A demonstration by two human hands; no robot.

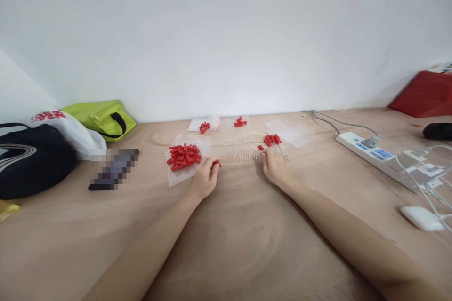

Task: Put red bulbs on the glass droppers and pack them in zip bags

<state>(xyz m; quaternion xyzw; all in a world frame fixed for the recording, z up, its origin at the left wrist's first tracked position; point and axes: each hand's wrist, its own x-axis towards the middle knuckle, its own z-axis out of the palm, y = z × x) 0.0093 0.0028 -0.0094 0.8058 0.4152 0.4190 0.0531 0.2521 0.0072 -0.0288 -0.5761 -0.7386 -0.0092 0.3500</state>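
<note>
My left hand (pixel 205 178) is closed with a red rubber bulb (pixel 217 163) showing at its fingertips. Right beside it, a heap of red rubber bulbs (pixel 183 156) lies on a clear plastic bag (pixel 173 179). My right hand (pixel 273 165) pinches a thin clear dropper tube, of which only part shows; a red bulb (pixel 260 147) is at those fingertips. Between the hands lie rows of thin clear tubes (pixel 235 149). Just beyond my right hand, several droppers (pixel 278 146) with red bulbs lie side by side.
Two small bags with red bulbs (pixel 204 127) (pixel 240 122) lie near the wall, beside flat clear bags (pixel 287 130). A power strip (pixel 374 153) with cables and a white case (pixel 422 217) are right. A blurred phone (pixel 115 169), black bag (pixel 35 162) and green bag (pixel 106 115) stand left.
</note>
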